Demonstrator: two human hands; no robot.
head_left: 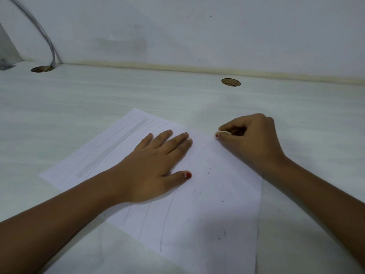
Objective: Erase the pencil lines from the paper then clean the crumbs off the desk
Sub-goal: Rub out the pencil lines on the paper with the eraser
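Here the sheet of paper (pixel 207 214) lay slantwise on the white counter (pixel 98 95), near its front edge. The left hand (pixel 156 165) rested flat on the paper's middle, fingers straight and slightly spread, thumb out to the side. The right hand (pixel 250 139) had its fingers curled and pinched a small white eraser (pixel 222 132) right at the paper's far right edge. Faint pencil lines (pixel 166 220) ran along the sheet, and dark crumbs (pixel 209 171) were scattered over its right part. Farther back, two round holes (pixel 230 82) sat in the counter, and a grey cable (pixel 45 36) dropped into the left one.
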